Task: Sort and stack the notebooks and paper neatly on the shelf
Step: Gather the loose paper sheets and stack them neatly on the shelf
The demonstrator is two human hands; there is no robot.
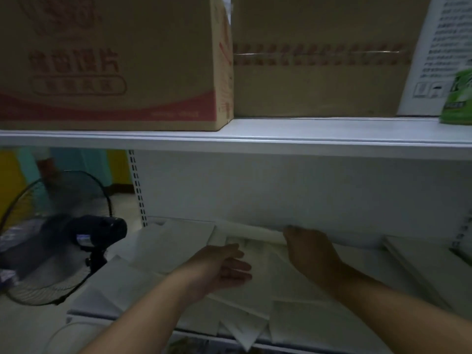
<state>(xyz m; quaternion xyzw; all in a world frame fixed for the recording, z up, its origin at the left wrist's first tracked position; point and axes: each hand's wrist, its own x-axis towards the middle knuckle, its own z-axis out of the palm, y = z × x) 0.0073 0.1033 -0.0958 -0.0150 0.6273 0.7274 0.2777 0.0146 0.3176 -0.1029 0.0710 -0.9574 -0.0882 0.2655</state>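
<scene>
White shelf unit [306,139] fills frame. Upper board: printed cardboard box [107,62] at 11 o'clock, plain taped box [319,85] at 1 o'clock, green packet [457,98] at 3 o'clock. Lower board: loose paper sheets [255,297] scattered and overlapping from centre to 6 o'clock, some hanging over the front edge. Black fan [58,236] at 8 o'clock, beside the shelf. Neater flat stack [421,264] at 4 o'clock. Curled sheet [250,232] against the back wall, centre. Left hand [224,267] over the sheets, fingers straight, relaxed, grasping nothing. Right hand [310,249] back-up at the curled sheet's end; fingertips hidden, grip can't be told.
</scene>
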